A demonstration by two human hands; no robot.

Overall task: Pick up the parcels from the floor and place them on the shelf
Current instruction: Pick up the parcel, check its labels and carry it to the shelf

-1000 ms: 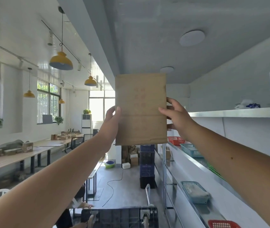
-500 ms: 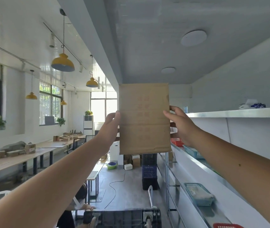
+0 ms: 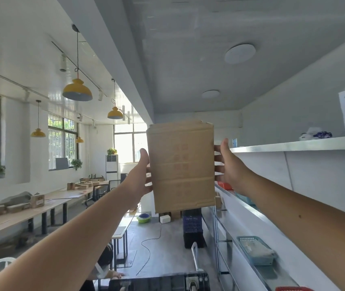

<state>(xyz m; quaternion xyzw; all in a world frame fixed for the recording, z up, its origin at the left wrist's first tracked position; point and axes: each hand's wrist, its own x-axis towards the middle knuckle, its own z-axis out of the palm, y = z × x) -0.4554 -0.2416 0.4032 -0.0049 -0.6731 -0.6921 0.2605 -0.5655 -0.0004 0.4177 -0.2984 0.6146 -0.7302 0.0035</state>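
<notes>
A brown cardboard parcel (image 3: pixel 183 166) with faint red print is held up at arm's length, in the middle of the view. My left hand (image 3: pixel 141 175) presses against its left side and my right hand (image 3: pixel 228 166) against its right side. The parcel's top edge sits a little above the level of the white top shelf (image 3: pixel 289 144), which runs along the right wall. The parcel hangs to the left of that shelf, apart from it.
Lower shelf levels on the right hold a blue basket (image 3: pixel 255 250) and red baskets (image 3: pixel 291 288). A cart handle (image 3: pixel 194 255) and black cart sit below. Stacked dark crates (image 3: pixel 192 229) stand in the aisle. Long tables (image 3: pixel 20 215) line the left wall.
The parcel has come lower in the view and tilted so its top face shows. Both hands stayed on its sides.
</notes>
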